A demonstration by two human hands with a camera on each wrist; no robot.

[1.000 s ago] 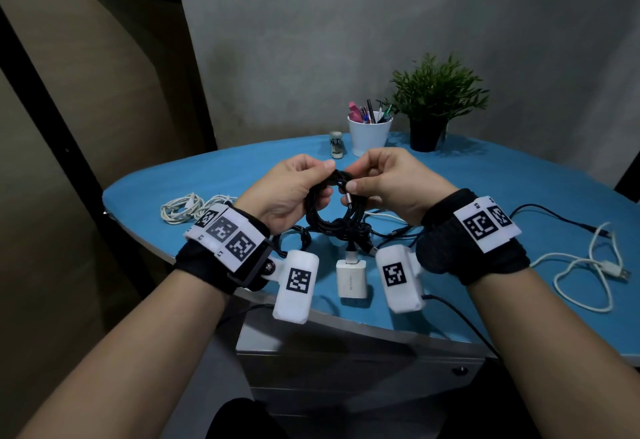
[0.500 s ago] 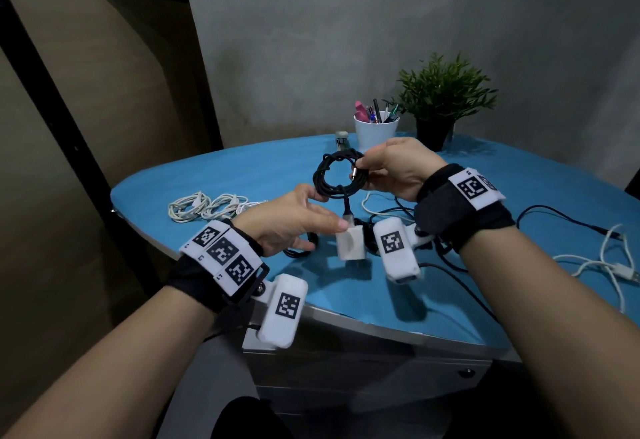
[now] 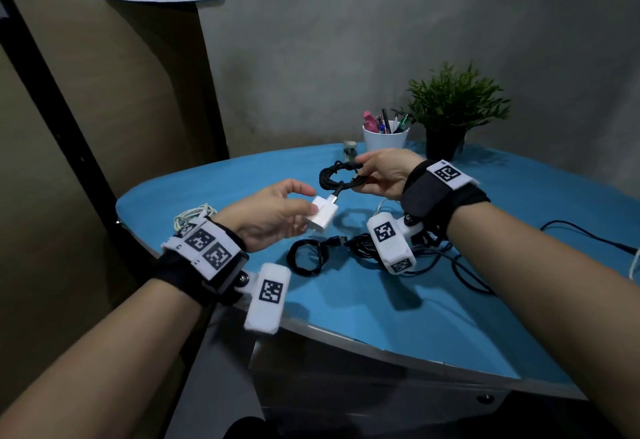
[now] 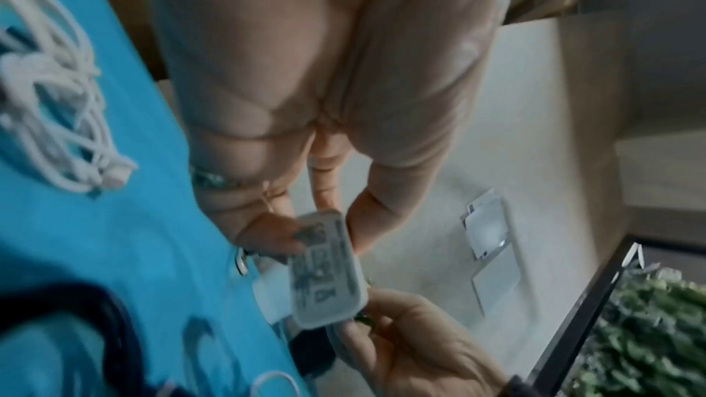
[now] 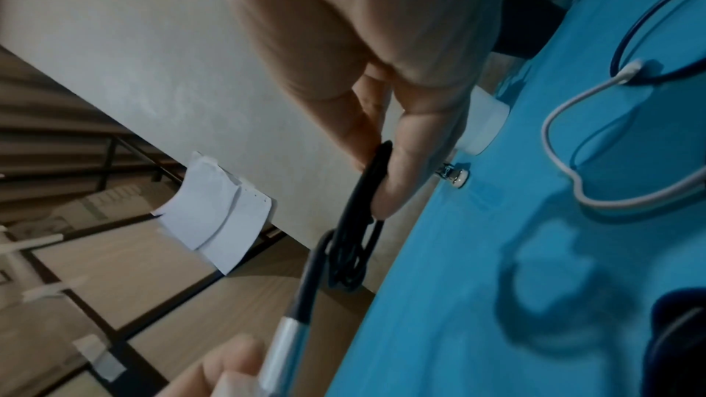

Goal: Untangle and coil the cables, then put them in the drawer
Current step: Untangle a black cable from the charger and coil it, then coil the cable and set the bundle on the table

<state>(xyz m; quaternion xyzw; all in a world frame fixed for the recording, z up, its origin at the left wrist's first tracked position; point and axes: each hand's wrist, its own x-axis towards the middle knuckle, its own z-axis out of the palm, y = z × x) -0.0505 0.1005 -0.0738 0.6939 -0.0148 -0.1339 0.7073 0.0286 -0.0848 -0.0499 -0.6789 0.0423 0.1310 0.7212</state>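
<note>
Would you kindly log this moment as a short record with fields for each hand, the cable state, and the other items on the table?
left hand: pinches the white charger block
right hand: holds the coiled black cable above the table
link: the cable's plug is seated in the charger block
table: blue top; a second black coil lies on it, white cable bundle at the left edge
background: pen cup, potted plant
drawer: not seen open

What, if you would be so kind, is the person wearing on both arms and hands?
Both forearms are bare. Each wrist has a black fabric wrist strap bearing white square-code tags, with a white rounded camera pod hanging below. The left hand and right hand are ungloved.
</note>
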